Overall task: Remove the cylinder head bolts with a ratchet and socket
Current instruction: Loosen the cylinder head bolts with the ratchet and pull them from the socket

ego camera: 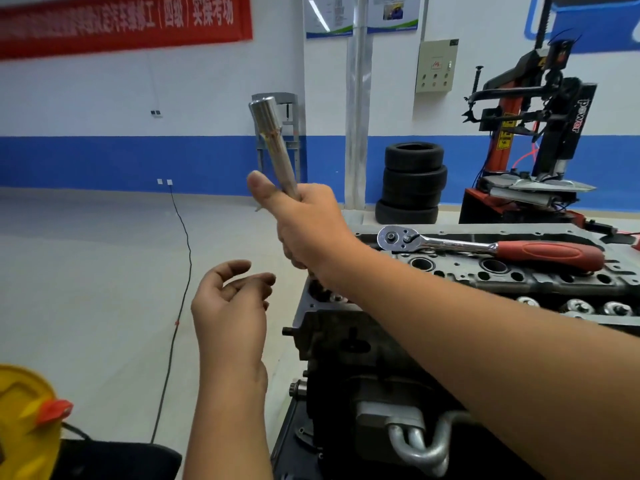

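Left hand [230, 306] empty, fingers loosely curled. Right hand [304, 226] grips long chrome socket [272, 147], raised off engine. Red-handled chrome ratchet [485, 247] lies on dark cylinder head [540, 278], far edge. Tools apart; bolt removal prob. unfinished.

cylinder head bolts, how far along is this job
Done: cannot tell from this view; no removed bolt is visible. In hand: the right hand grips a long socket raised upright, off the ratchet, which lies on the cylinder head. The left hand is open and holds nothing. Left: likely joining socket to ratchet and loosening the bolts.
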Available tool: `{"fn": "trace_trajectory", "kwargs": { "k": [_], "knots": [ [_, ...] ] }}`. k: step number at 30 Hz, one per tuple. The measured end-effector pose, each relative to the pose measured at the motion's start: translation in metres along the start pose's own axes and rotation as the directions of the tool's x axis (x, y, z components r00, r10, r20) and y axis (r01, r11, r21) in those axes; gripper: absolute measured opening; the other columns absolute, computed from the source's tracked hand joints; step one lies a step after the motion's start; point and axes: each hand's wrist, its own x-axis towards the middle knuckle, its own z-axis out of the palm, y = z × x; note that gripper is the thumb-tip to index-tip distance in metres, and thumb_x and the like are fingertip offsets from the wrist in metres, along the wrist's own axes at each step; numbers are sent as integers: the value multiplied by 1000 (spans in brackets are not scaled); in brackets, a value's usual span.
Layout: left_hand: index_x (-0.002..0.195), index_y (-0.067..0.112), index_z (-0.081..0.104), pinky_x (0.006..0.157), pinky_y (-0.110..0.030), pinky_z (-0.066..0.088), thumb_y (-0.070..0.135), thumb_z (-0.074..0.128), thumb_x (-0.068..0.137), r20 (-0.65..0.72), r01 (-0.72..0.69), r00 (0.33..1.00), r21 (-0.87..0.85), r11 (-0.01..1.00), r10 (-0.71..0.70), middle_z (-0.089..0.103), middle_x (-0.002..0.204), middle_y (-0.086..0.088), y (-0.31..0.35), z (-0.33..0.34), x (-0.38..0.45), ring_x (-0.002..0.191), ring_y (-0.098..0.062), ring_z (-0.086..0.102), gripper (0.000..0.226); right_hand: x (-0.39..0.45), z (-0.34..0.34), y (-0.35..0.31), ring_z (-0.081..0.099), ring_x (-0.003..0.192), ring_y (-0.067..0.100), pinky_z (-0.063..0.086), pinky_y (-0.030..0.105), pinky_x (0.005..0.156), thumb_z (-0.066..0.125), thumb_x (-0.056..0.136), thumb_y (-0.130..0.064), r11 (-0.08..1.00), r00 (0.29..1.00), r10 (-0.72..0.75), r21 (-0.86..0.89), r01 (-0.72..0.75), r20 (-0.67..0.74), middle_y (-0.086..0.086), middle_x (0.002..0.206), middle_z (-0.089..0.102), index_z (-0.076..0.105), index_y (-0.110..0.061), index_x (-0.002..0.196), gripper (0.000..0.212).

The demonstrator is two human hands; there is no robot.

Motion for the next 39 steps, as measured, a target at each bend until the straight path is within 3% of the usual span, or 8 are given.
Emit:
{"fn": "trace_trajectory", "kwargs": {
  "k": [6, 11, 14, 18, 24, 27, 32, 39],
  "knots": [
    [92, 24, 81, 62, -27, 50, 4, 55, 99, 244, -6, 970, 81, 997, -14, 80, 95, 7, -5, -2, -5, 70, -8, 61, 33, 2, -2, -16, 26, 46, 15, 25, 27, 43, 59, 100, -54, 971, 969, 225, 107, -214, -107, 0, 62, 31, 48, -17, 86, 41],
    [106, 29, 80, 57, -19, 57, 21, 68, 99, 343, -33, 939, 147, 989, -19, 77, 86, 0, -5, 5, -10, 74, -6, 70, 16, 13, -11, -60, 22, 39, 15, 25, 24, 41, 58, 100, -55, 968, 985, 163, 203, -148, -60, -2, 49, 30, 39, -22, 71, 49],
    [115, 30, 78, 74, -32, 64, 32, 74, 96, 340, -121, 940, 264, 957, 25, 77, 97, -3, -4, 12, -12, 84, -23, 73, 19, 14, -10, -70, 21, 40, 16, 25, 24, 43, 58, 100, -57, 970, 987, 157, 189, -149, -26, -1, 49, 29, 38, -21, 70, 51],
    [108, 25, 76, 91, -45, 60, 32, 69, 100, 330, -279, 932, 397, 874, 147, 73, 103, 4, 0, 21, -12, 89, -19, 66, 13, 12, -13, -66, 19, 42, 17, 22, 25, 43, 58, 99, -58, 964, 983, 177, 208, -164, -42, -1, 49, 28, 37, -21, 69, 53],
    [98, 35, 62, 72, -30, 50, 31, 62, 104, 404, -432, 884, 512, 742, 236, 70, 99, 12, 6, 26, -13, 87, -18, 65, 7, 7, -18, -71, 17, 45, 17, 18, 27, 46, 60, 99, -57, 956, 987, 157, 258, -141, -43, -1, 50, 24, 31, -21, 63, 58],
    [93, 34, 60, 72, -32, 51, 25, 57, 106, 363, -468, 874, 460, 754, 321, 71, 87, 14, 12, 31, -16, 88, -12, 65, 17, 8, -18, -86, 17, 44, 17, 20, 26, 46, 61, 98, -56, 954, 993, 101, 287, -81, -54, 0, 50, 24, 31, -22, 58, 61],
    [94, 33, 62, 58, -10, 44, 17, 57, 106, 255, -534, 843, 298, 791, 473, 65, 72, 14, 21, 35, -28, 75, -4, 63, 20, 10, -32, -113, 17, 41, 16, 22, 24, 44, 57, 101, -54, 914, 988, 108, 402, -56, -107, -3, 48, 24, 37, -21, 59, 58],
    [87, 26, 62, 56, -16, 38, 16, 55, 107, 378, -538, 815, 215, 815, 439, 60, 67, 9, 17, 46, -69, 66, -6, 55, 23, -19, -66, -101, 25, 38, 13, 27, 22, 40, 57, 103, -48, 906, 959, 233, 394, -155, -159, -3, 50, 31, 46, -22, 76, 40]
  ]
}}
